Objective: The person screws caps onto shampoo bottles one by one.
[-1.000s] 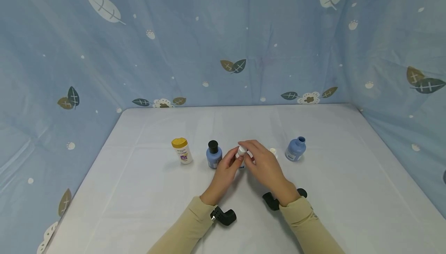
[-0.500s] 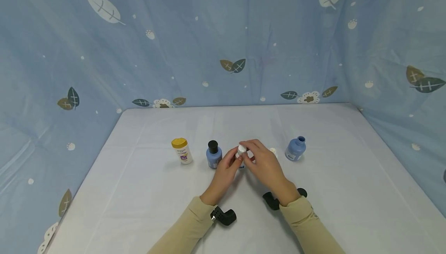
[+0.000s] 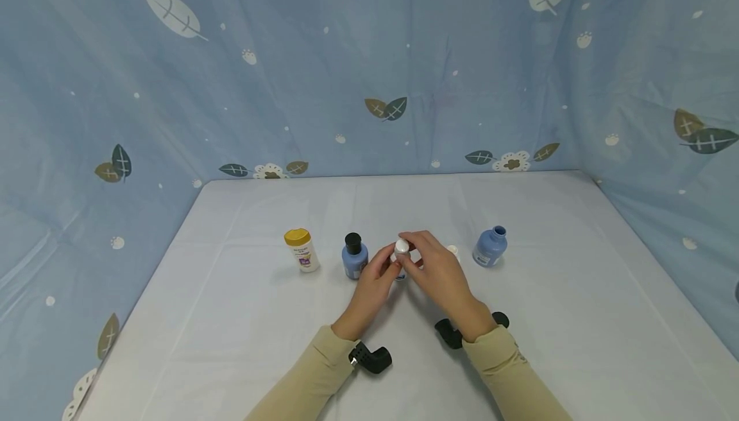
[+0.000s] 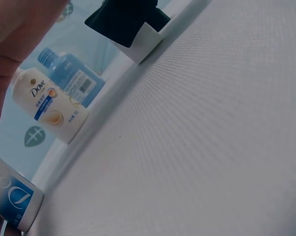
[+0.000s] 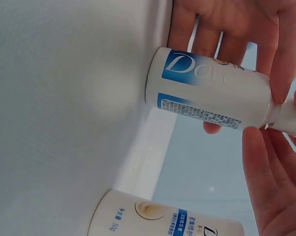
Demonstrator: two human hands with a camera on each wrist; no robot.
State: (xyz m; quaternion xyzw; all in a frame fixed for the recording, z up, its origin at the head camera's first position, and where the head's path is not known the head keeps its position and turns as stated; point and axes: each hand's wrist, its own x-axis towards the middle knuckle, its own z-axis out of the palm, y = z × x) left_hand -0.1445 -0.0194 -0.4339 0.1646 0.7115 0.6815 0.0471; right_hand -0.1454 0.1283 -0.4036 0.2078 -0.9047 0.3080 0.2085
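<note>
In the head view, a white Dove bottle with a white cap (image 3: 401,247) stands between both hands. My left hand (image 3: 366,289) holds its body, fingers behind it. The thumb and fingers of my right hand (image 3: 444,280) pinch the cap. The right wrist view shows this held Dove bottle (image 5: 207,91) close up, its base at the table surface and the right fingers (image 5: 258,167) at the neck and cap. A second white Dove bottle (image 4: 52,105) stands just right of it, mostly hidden behind my right hand in the head view.
Left of the hands stand a blue bottle with a black cap (image 3: 355,258) and a white bottle with a yellow lid (image 3: 303,251). To the right is a blue bottle (image 3: 490,247) with an uncapped neck. A blue patterned curtain (image 3: 323,87) surrounds the white table (image 3: 242,344).
My right fingertips have shifted slightly around the white cap, and the cap looks a little more upright. My left hand and the other bottles keep their places.
</note>
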